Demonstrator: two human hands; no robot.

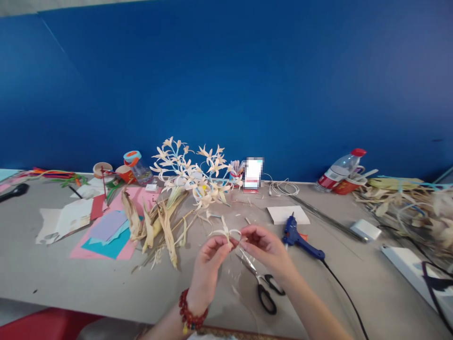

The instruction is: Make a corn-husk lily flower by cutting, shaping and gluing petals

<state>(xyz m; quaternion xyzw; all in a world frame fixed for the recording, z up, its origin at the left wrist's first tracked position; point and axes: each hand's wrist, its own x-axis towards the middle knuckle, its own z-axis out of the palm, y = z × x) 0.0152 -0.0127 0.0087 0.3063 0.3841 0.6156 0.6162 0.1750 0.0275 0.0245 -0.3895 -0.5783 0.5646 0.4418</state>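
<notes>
A small cream flower with thin pointed petals (225, 229), seemingly of corn husk, is pinched in my left hand (211, 257), which wears a red bead bracelet. My right hand (264, 245) closes its thumb and fingers around a petal tip at the flower's right side. Below the hands lie black-handled scissors (265, 293), blades pointing up toward my fingers. A blue glue gun (300, 239) rests to the right of my right hand. Behind the hands stands a cluster of similar cream flowers (198, 172) on pale blue stems.
Dried corn husks (166, 226) and coloured paper (102, 245) lie to the left. A phone (253, 173) stands at the back. To the right are a plastic bottle (339, 170), thin rods (331, 219), a power strip (406, 269) and a husk pile (406, 198). The glue gun's cord crosses the right side.
</notes>
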